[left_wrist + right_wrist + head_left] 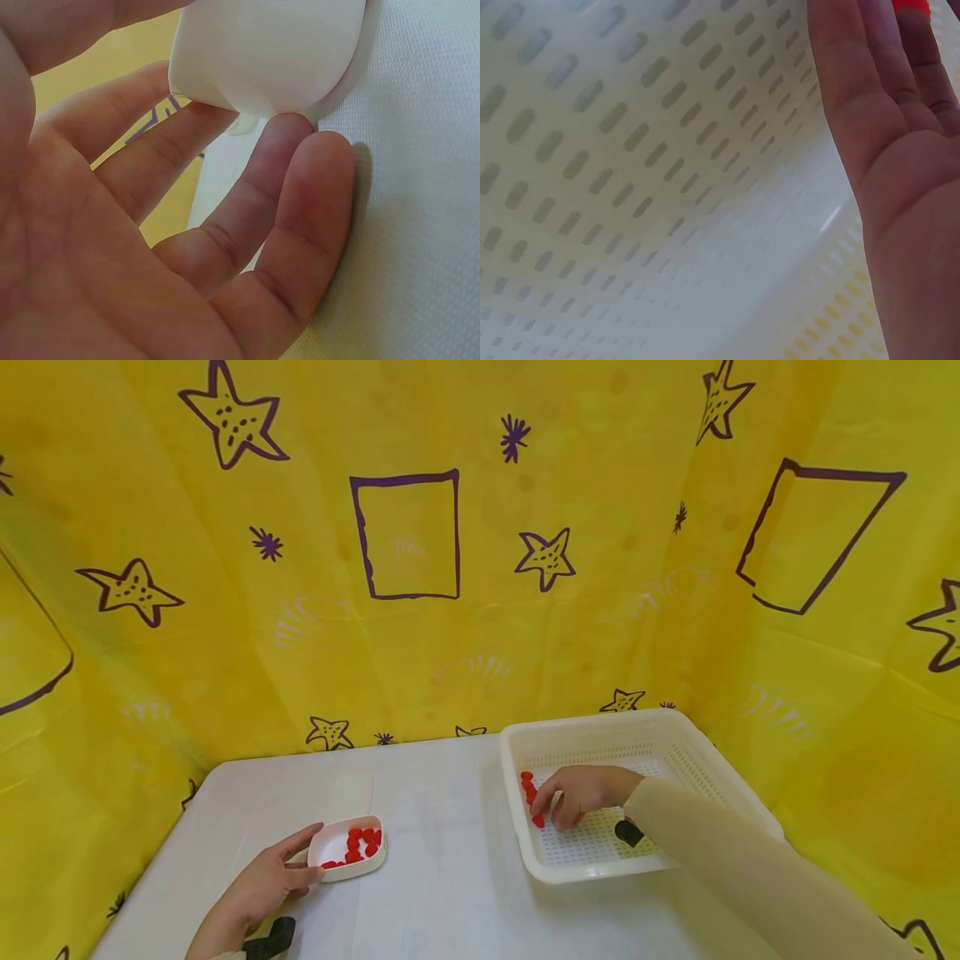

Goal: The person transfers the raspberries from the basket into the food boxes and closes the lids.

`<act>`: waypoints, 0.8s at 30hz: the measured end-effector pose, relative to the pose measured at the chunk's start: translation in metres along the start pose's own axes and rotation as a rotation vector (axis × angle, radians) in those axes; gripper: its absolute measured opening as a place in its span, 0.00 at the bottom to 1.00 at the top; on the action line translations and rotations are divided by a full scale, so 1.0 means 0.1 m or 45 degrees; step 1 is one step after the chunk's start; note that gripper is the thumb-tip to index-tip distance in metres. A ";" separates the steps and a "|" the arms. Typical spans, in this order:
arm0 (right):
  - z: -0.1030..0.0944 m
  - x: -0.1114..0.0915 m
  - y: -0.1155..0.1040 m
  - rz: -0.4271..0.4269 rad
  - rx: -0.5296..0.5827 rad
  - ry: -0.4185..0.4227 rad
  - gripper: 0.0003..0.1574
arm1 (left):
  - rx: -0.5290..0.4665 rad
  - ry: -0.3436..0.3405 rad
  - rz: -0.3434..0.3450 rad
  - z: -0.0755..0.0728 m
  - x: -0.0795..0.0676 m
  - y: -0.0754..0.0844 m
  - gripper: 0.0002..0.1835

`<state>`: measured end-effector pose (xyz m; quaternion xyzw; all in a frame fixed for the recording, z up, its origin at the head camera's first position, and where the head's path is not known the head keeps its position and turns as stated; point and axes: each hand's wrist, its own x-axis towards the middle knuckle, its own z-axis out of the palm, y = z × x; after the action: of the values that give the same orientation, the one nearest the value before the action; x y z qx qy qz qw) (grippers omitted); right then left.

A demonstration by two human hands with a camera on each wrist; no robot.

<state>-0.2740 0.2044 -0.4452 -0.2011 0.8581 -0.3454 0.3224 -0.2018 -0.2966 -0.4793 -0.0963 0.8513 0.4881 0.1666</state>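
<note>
On the left of the table, my left hand [266, 881] grips one end of a small white box [347, 870], thumb on one side and fingers on the other. Several small red pieces [354, 843] lie inside it. The left wrist view shows the box's white wall [262, 56] between thumb and fingers, with two lower fingers bent below it. My right hand [585, 793] reaches into a white perforated basket [600, 870], fingers pointing down. Its fingertips are at a row of red pieces [528, 781] along the left wall. In the right wrist view, a red piece [913, 6] shows by the fingertips.
A white cloth [442, 827] covers the table. Behind the box lies a flat, pale rectangular piece [352, 793]. Yellow curtains [420, 668] with drawn stars and squares stand around the table's back and sides. Each wrist carries a black band [270, 937].
</note>
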 end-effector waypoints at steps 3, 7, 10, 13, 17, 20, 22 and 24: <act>0.01 0.01 -0.01 0.009 -0.069 0.027 0.22 | 0.003 0.003 -0.001 0.00 0.00 0.00 0.46; 0.03 0.05 -0.01 0.022 -0.166 0.061 0.21 | 0.000 0.004 -0.002 0.00 0.00 0.00 0.46; 0.04 0.08 -0.01 0.028 -0.222 0.078 0.21 | -0.001 0.003 -0.003 0.00 0.00 0.00 0.46; 0.05 0.13 0.00 0.009 -0.262 0.081 0.19 | -0.003 0.007 -0.008 0.00 0.00 0.00 0.45; 0.07 0.19 0.02 -0.028 -0.316 0.077 0.14 | -0.009 0.009 -0.012 0.00 -0.01 0.02 0.45; 0.07 0.21 0.04 -0.049 -0.331 0.077 0.12 | -0.014 0.007 -0.008 0.01 -0.01 0.02 0.45; 0.07 0.22 0.05 -0.065 -0.333 0.080 0.12 | -0.018 0.007 -0.007 0.01 -0.01 0.02 0.45; 0.06 0.22 0.06 -0.077 -0.323 0.083 0.12 | -0.018 0.006 -0.009 0.01 0.00 0.02 0.45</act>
<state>-0.2861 0.1934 -0.4616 -0.2547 0.8984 -0.2501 0.2558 -0.2020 -0.2948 -0.4780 -0.1017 0.8480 0.4931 0.1655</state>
